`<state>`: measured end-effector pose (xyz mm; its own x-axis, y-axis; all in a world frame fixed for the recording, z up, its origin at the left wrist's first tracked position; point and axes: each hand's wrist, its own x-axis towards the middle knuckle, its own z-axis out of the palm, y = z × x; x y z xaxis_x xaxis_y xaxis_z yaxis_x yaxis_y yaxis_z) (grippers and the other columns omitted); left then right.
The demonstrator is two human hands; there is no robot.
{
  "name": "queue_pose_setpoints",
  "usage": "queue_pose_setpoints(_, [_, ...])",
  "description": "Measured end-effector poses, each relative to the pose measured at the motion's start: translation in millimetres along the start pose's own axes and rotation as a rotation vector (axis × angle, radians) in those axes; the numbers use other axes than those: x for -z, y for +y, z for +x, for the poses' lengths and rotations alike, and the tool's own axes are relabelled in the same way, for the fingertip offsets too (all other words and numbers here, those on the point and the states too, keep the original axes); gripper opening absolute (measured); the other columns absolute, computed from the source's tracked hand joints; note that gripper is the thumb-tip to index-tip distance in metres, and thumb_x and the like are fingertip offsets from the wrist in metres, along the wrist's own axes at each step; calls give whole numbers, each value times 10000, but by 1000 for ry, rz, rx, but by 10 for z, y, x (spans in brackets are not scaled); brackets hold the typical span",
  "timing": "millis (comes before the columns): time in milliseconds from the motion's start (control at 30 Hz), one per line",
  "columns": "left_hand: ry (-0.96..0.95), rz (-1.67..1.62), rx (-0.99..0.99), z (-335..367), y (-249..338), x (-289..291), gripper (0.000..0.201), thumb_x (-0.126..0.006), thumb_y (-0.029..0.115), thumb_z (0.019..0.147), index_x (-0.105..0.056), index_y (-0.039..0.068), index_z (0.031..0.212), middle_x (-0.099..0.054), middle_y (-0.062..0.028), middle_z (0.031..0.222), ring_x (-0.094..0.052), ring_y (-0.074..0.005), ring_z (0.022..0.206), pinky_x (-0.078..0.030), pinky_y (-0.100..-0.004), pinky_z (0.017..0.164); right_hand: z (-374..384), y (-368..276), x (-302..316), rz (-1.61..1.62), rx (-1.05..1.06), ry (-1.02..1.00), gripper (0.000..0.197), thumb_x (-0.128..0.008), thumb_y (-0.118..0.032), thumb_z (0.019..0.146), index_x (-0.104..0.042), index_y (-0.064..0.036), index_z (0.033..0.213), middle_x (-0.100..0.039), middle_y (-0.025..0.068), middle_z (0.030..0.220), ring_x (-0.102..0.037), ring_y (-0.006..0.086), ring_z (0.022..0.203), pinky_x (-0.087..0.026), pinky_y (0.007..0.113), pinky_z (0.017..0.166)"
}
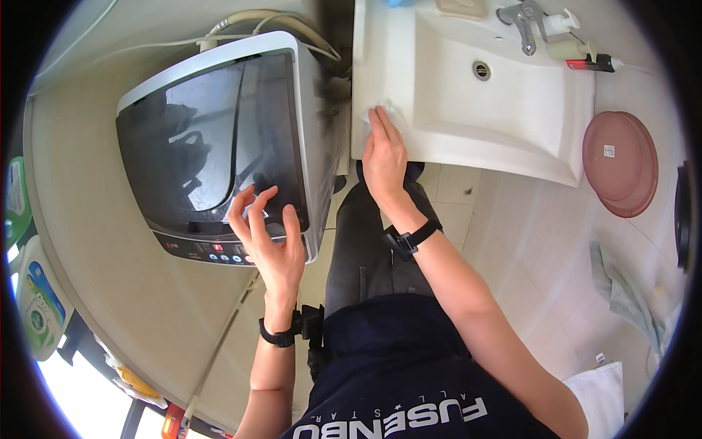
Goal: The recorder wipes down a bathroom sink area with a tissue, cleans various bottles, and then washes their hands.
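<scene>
Two hands: one left hand [272, 252], one right hand [385, 157]. Two black wristbands [425, 232]. One washing machine [212, 139], one sink [512, 150]. The sink carries one white wipe [395, 115] near its left edge, one tap [523, 25] at its far edge, one drain [481, 71], and three toiletry containers [563, 24] by its far right corner.

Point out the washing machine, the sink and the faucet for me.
Washing machine [212, 146]: head view, on its dark lid.
Sink [464, 107]: head view, on its bare white bottom.
Faucet [522, 22]: head view, on its metal body.
</scene>
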<state>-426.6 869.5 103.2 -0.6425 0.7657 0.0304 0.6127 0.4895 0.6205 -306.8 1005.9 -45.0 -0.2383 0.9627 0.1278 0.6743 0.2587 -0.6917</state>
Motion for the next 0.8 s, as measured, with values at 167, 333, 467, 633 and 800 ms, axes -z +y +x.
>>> queue_pose_setpoints(167, [-15, -3, 6, -68, -14, -15, 307, -678, 20, 880, -629, 32, 1183, -432, -158, 1344, -491, -310, 1181, -421, -436, 1011, -98, -8, 113, -20, 238, -148, 362, -597, 40, 868, -634, 26, 1228, -507, 213, 1419, -519, 364, 1287, -526, 421, 989])
queue_pose_setpoints(333, [-23, 4, 1, -103, 5, -42, 300, -672, 14, 883, -630, 26, 1179, -437, -158, 1334, -498, -311, 1173, -426, -432, 994, -110, 129, 279, 81, 392, -185, 280, -671, -23, 864, -686, 1, 1143, -583, 175, 1340, -569, 334, 1199, -534, 390, 953])
queue_pose_setpoints(467, [-31, -17, -10, -96, 48, -77, 293, -669, 20, 888, -635, 31, 1179, -438, -155, 1333, -497, -307, 1183, -432, -421, 970, -8, 370, 428, 140, 387, -251, 157, -737, -86, 849, -715, -27, 993, -659, 105, 1207, -614, 298, 1063, -540, 380, 891])
queue_pose_setpoints(633, [-60, -25, 2, -90, 153, -102, 302, -668, 44, 894, -638, 42, 1195, -438, -146, 1344, -497, -299, 1195, -437, -398, 919, 141, 700, 736, 147, 404, -335, 99, -738, -66, 835, -696, -19, 911, -705, 81, 1071, -638, 273, 987, -543, 376, 862])
queue_pose_setpoints(800, [-41, -1, -34, -70, 215, -203, 286, -662, 74, 911, -642, 62, 1196, -472, -146, 1348, -503, -266, 1171, -429, -366, 873, 224, 1340, 1258, 133, 381, -285, 111, -737, -63, 832, -703, -13, 924, -728, 92, 982, -657, 287, 906, -553, 389, 798])
